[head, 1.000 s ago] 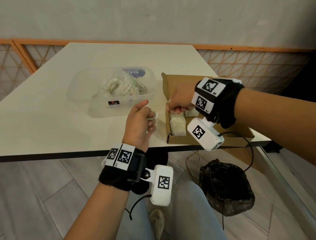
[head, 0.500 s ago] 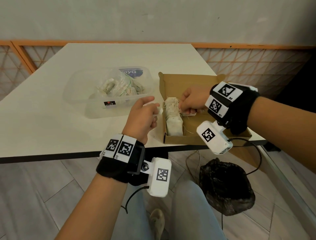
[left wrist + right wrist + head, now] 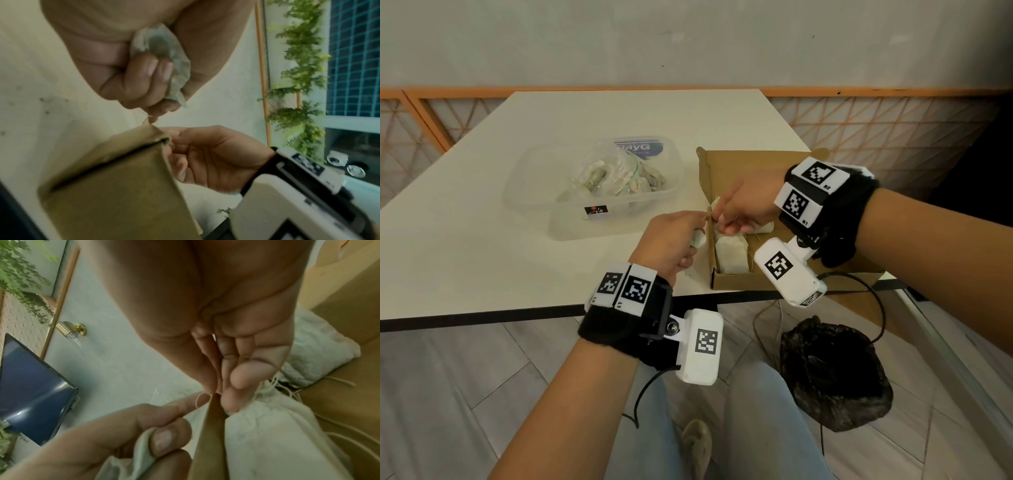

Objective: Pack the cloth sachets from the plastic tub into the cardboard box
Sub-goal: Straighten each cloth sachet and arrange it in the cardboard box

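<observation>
- Cloth in a crumpled wad fills our left hand (image 3: 671,240): its grip is curled tight round 1 sachet (image 3: 164,53), held just outside the near-left wall of the cardboard box (image 3: 726,287).
- Our right hand (image 3: 748,205) reaches in over that wall with its grip narrow, thumb and fingertips (image 3: 236,379) pinched together at a thin drawstring (image 3: 200,400) where both hands meet.
- To do this step well, we judge the string should be freed or tucked first, then the wad passed across and laid flat beside the packed ones, not dropped bunched.
- At least 2 sachets (image 3: 731,253) lie inside the box already, along its left wall; they look soft, off-white, pillow-shaped, with loose strings trailing.
- More sachets (image 3: 616,174) wait in the clear plastic tub (image 3: 571,229) on the pale table (image 3: 465,246), well apart from the hands; they seem to sit in a thin clear bag.
- Corrugated brown card forms stiff, thin walls that strings could snag on.
</observation>
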